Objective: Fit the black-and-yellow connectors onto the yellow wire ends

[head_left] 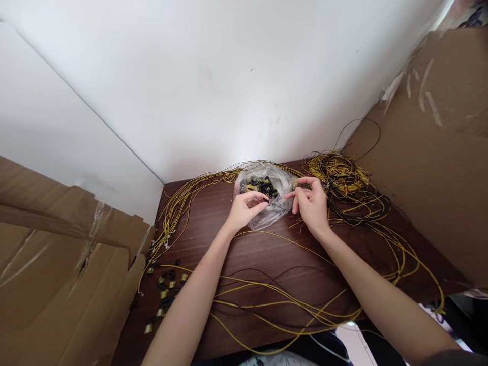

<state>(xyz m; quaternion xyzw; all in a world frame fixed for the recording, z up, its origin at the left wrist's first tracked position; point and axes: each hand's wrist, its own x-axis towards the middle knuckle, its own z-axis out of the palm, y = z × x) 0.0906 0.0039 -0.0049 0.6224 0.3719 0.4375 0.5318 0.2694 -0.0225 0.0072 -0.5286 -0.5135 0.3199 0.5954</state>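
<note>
Head view showed the left hand (pixel 246 207) with thumb and forefinger pinched on a small black part (pixel 266 201), over the near side of a clear plastic bag (pixel 263 221). A thin dark wire (pixel 280 207) stretched toward the right hand (pixel 310 202), its fingers loosely curled (whether they gripped anything, I couldn't tell).

Soft light, brightest low on the white wall (pixel 229 91), wide-angle edge stretch.

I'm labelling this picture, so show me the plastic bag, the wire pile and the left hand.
Plastic bag (pixel 282 179), head view: its clear side wall.
Wire pile (pixel 338 173), head view: middle of the yellow tangle.
Left hand (pixel 244 208), head view: middle of its back.
</note>
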